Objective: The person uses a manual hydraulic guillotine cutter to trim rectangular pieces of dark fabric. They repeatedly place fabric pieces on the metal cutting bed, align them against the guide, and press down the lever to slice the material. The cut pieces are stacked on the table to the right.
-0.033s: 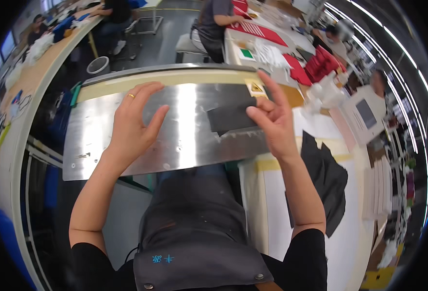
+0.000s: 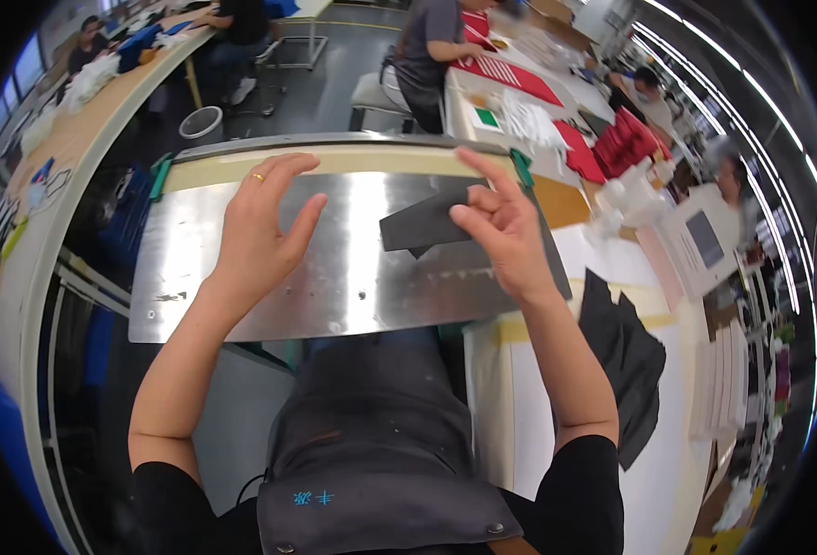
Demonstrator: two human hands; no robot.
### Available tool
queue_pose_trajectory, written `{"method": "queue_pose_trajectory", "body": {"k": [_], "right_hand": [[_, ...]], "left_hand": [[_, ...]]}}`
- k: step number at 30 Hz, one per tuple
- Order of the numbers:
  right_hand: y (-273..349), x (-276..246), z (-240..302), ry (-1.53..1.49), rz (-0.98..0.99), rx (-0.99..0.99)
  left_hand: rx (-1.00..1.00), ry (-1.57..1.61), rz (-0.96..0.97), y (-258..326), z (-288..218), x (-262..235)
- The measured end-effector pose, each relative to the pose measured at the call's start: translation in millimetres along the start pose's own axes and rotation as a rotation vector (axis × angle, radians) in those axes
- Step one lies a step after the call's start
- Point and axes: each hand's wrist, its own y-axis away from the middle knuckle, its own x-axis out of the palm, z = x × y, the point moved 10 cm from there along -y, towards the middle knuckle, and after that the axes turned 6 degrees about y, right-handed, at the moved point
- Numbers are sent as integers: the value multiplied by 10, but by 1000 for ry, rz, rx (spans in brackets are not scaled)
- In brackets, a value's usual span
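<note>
A dark grey piece of fabric [image 2: 420, 225] is pinched between the thumb and curled fingers of my right hand [image 2: 508, 231], whose index finger points up and away. The piece reaches leftward over a shiny metal plate [image 2: 325, 287], with a small corner hanging below its lower edge. Whether it touches the metal I cannot tell. To the left, my left hand [image 2: 265, 227] hovers over the same plate, thumb and fingers apart in a curve, holding nothing. A ring shows on one of its fingers.
Dark fabric pieces [image 2: 623, 361] lie heaped on the white-topped table [image 2: 533, 398] to my right. Green clamps [image 2: 520, 172] sit at the plate's far corners. Beyond stand a waste bin [image 2: 201, 128] and tables where other people work, one with red fabric [image 2: 510, 79].
My right hand has moved slightly left with the fabric piece, which now tilts up more at its right end. My left hand keeps its open shape. The whole view has shifted a little.
</note>
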Motion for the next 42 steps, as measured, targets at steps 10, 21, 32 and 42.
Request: {"method": "queue_pose_trajectory", "body": {"k": [10, 21, 32, 42], "right_hand": [[-977, 416, -2, 84, -62, -315], [-918, 588, -1016, 600, 242, 202], [-954, 692, -876, 1111, 331, -318], [-999, 580, -968, 1131, 287, -307]], "left_hand": [[117, -78, -199, -204, 549, -299], [-60, -30, -33, -100, 1055, 40], [2, -253, 287, -71, 1051, 656], [-38, -289, 332, -113, 1070, 796]]}}
